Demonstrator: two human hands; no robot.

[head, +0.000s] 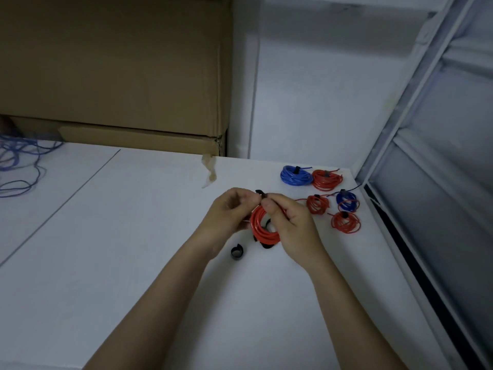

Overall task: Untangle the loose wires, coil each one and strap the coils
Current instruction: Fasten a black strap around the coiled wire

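Both hands up over the white table (pixel 133 263), mid-right. Left hand (pixel 229 212) and right hand (pixel 290 228) each clamped on the red coil (pixel 260 228), fingertips pinching a black strap (pixel 260 194) at its top.

Just below the coil: a loose curled strap (pixel 237 252) on the table, more black straps partly hidden behind the coil.

Right of the hands, near the table's right edge: five strapped coils, a blue coil (pixel 296 176), a red one (pixel 327 179), a small red one (pixel 317 204), a small blue one (pixel 346 202) and another red one (pixel 345 222).

Far left: loose blue wire (pixel 18 164), tangled. Cardboard box (pixel 114 70) along the back edge, tape scrap (pixel 209 170) hanging off its corner. Metal frame (pixel 426 129) boxes in the right side.

No readable labels. Open table in front and to the left.
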